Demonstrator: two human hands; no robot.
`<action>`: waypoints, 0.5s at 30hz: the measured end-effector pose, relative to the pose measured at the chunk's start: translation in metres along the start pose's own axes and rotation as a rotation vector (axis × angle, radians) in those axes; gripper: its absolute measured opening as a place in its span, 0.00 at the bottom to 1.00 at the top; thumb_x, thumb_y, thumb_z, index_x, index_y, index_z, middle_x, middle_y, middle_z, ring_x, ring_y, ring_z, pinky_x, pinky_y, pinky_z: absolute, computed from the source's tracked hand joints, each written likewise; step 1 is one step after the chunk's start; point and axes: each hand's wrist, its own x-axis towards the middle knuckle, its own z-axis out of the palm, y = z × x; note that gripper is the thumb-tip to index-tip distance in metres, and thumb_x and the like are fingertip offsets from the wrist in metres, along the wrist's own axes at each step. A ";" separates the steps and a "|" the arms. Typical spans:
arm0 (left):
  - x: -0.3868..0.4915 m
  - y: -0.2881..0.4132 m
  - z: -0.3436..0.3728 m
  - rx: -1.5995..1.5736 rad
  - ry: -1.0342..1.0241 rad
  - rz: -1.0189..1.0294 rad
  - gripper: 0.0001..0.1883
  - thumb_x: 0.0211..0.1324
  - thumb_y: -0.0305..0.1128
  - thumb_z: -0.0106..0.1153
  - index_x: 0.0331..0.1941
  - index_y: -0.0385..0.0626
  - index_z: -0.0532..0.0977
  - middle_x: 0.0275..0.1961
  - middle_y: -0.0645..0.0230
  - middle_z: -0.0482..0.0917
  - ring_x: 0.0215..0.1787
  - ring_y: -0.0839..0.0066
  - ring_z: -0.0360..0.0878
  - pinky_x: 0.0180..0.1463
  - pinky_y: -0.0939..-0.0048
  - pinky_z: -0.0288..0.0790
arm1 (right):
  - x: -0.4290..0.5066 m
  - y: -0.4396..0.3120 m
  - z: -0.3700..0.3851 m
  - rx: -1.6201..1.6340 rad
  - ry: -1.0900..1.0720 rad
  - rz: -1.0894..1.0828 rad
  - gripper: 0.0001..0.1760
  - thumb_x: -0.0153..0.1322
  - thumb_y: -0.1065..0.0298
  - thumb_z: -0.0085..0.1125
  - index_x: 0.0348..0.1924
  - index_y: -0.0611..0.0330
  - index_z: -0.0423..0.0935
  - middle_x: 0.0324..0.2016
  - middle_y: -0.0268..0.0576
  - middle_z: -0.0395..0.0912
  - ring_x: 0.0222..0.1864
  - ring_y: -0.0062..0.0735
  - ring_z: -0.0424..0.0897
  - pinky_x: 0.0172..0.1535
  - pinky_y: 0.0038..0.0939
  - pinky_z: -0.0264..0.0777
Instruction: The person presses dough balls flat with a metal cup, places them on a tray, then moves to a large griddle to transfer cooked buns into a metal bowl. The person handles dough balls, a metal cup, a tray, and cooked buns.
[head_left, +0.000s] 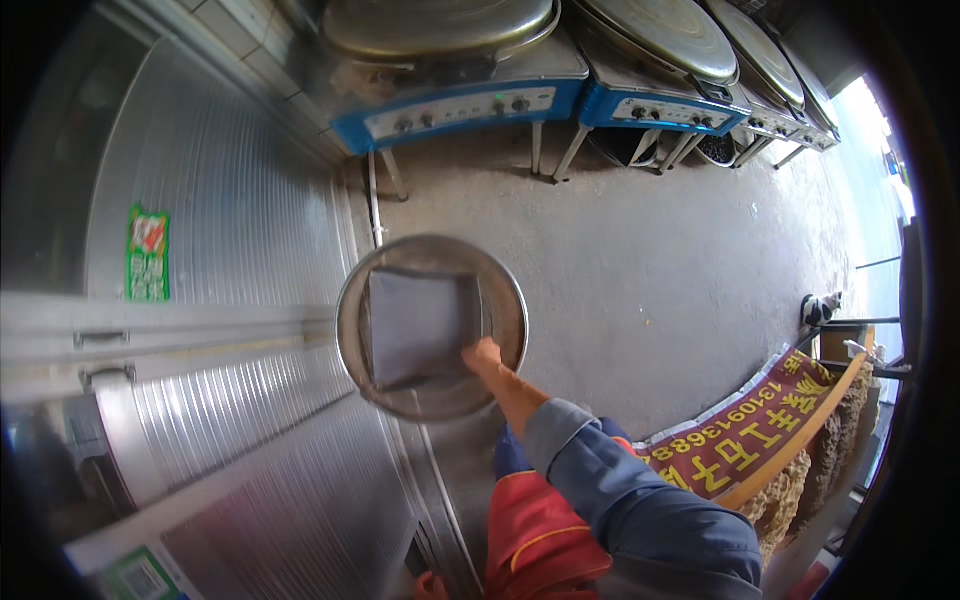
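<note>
A round metal basin (511, 300) is before me near the doors, slightly blurred. Inside its rim is a square, flat-looking grey piece (424, 322); whether it is a sheet or a container is unclear. My right hand (484, 355), reaching in from the lower right in a rolled blue-grey sleeve, is closed at the lower right edge of that piece. At the bottom edge, beside my red apron (544, 525), a small part of my left hand (430, 586) shows; its fingers are too cut off to read.
Several blue-fronted electric griddles (465, 109) with domed metal lids line the far side. Ribbed metal double doors (232, 187) with handles stand at left. A cat (821, 308) sits at right, near a maroon banner (742, 427) bearing writing and a wooden-edged counter (799, 427). Concrete floor (637, 247) lies between.
</note>
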 end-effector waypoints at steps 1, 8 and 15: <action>0.009 0.023 -0.003 0.021 -0.004 -0.032 0.22 0.74 0.49 0.61 0.61 0.47 0.82 0.64 0.50 0.84 0.73 0.55 0.75 0.78 0.43 0.62 | 0.012 -0.003 0.000 -0.030 -0.052 0.028 0.23 0.74 0.60 0.60 0.58 0.68 0.77 0.56 0.62 0.86 0.59 0.57 0.87 0.62 0.45 0.83; 0.042 0.408 -0.083 0.319 0.530 0.222 0.19 0.78 0.45 0.54 0.54 0.44 0.85 0.58 0.53 0.87 0.61 0.51 0.83 0.67 0.46 0.75 | -0.025 -0.007 -0.063 -0.160 -0.154 -0.364 0.21 0.69 0.53 0.66 0.34 0.69 0.87 0.38 0.66 0.89 0.45 0.69 0.88 0.50 0.57 0.84; 0.166 0.937 -0.134 -0.034 0.709 1.168 0.16 0.65 0.16 0.62 0.55 0.38 0.81 0.51 0.53 0.83 0.50 0.55 0.85 0.54 0.59 0.79 | 0.004 -0.001 -0.421 -0.687 -0.217 -0.823 0.17 0.76 0.56 0.57 0.35 0.58 0.88 0.31 0.64 0.86 0.38 0.64 0.88 0.41 0.56 0.80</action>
